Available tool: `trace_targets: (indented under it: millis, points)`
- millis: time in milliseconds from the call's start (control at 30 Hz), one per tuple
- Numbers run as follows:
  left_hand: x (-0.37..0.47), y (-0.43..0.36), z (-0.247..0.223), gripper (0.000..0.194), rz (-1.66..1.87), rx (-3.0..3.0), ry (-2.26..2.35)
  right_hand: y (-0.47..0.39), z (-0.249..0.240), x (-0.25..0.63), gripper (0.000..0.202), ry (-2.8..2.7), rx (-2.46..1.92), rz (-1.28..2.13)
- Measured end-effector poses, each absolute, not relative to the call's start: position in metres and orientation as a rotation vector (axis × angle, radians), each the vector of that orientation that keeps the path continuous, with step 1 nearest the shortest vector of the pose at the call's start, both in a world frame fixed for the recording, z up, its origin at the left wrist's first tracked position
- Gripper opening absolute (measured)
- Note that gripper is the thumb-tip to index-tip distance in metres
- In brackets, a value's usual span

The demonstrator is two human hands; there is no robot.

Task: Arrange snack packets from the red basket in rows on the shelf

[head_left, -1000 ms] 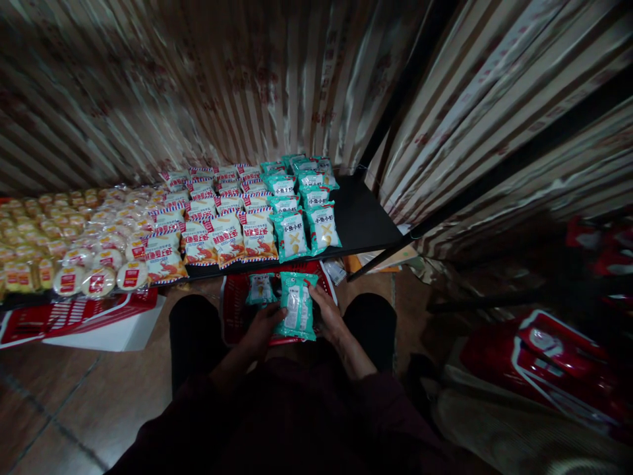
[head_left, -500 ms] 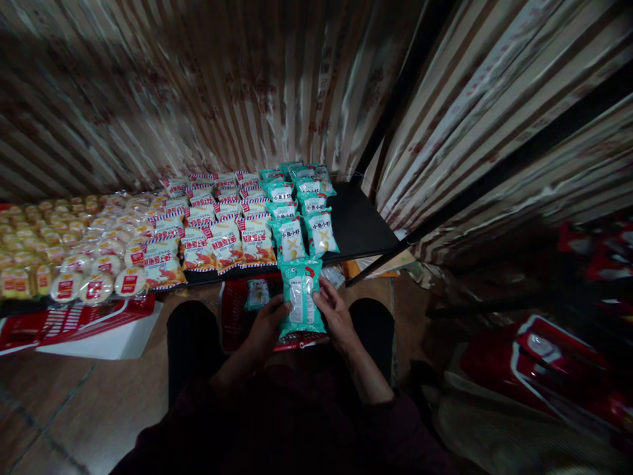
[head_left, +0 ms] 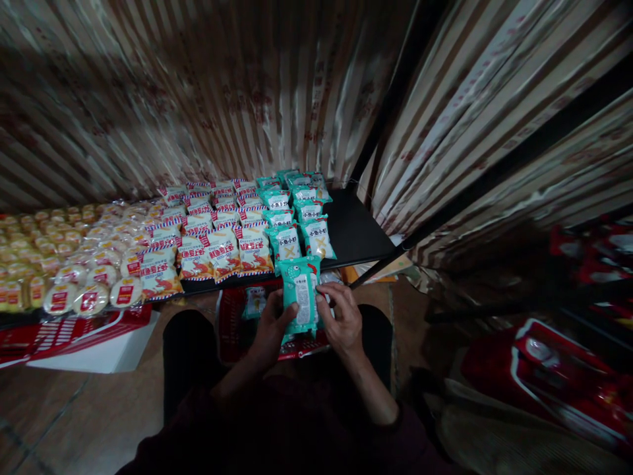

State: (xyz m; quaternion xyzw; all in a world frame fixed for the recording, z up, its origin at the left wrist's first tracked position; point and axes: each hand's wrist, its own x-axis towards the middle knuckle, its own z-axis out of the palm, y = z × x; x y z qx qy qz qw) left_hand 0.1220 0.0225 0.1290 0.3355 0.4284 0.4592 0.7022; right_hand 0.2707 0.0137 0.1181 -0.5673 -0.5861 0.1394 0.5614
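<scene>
Between my two hands is a teal snack bag (head_left: 299, 293), its printed back with a white text panel turned up toward me. My left hand (head_left: 271, 324) grips its left side, thumb on the front. On the right edge, my right hand (head_left: 342, 319) pinches the bag between thumb and fingers. Just beyond it, rows of matching teal snack bags (head_left: 316, 237) stand on the black shelf (head_left: 357, 231). Below the held bag is a red basket (head_left: 230, 323) between my knees, with another teal bag (head_left: 254, 301) inside.
Left of the teal bags are white and orange snack bags (head_left: 254, 247), then round wrapped snacks (head_left: 91, 298) and yellow packs (head_left: 12, 293). A dark metal post (head_left: 383, 264) slants at the shelf's right end. A red package (head_left: 554, 369) lies at right. Striped sheeting (head_left: 277, 86) hangs behind.
The teal bag has turned slightly in my hands, and my right fingers have shifted on its right edge. The view has moved a little.
</scene>
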Motion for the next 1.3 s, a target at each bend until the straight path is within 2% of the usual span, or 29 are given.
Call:
trace_targets:
  millis: [167, 267, 433, 600, 800, 900, 1067, 1300]
  points:
    - [0.128, 0.019, 0.139, 0.060, 1.088, 0.955, 1.034, 0.012, 0.128, 0.267, 0.021, -1.411, -1.345, 0.278]
    - [0.129, 0.013, 0.142, 0.061, 1.098, 1.038, 1.039, 0.007, 0.131, 0.266, 0.025, -1.370, -1.359, 0.391]
    - [0.127, 0.006, 0.147, 0.052, 1.099, 1.175, 0.983, -0.003, 0.131, 0.267, 0.038, -1.213, -1.304, 0.696]
    - [0.126, 0.007, 0.152, 0.042, 1.185, 1.472, 0.970, -0.006, 0.129, 0.271, 0.051, -1.202, -1.236, 0.787]
    - [0.131, 0.007, 0.148, 0.039, 1.250, 1.688, 1.011, -0.006, 0.136, 0.276, 0.074, -1.141, -1.236, 1.010]
    - [0.132, 0.007, 0.147, 0.038, 1.255, 1.783, 1.027, -0.006, 0.134, 0.279, 0.073, -1.052, -1.175, 1.149]
    - [0.133, 0.008, 0.149, 0.037, 1.230, 1.939, 1.061, -0.007, 0.130, 0.279, 0.062, -0.859, -1.126, 1.242]
    - [0.138, 0.009, 0.143, 0.037, 1.257, 1.935, 1.045, -0.004, 0.135, 0.277, 0.062, -0.516, -1.050, 1.325]
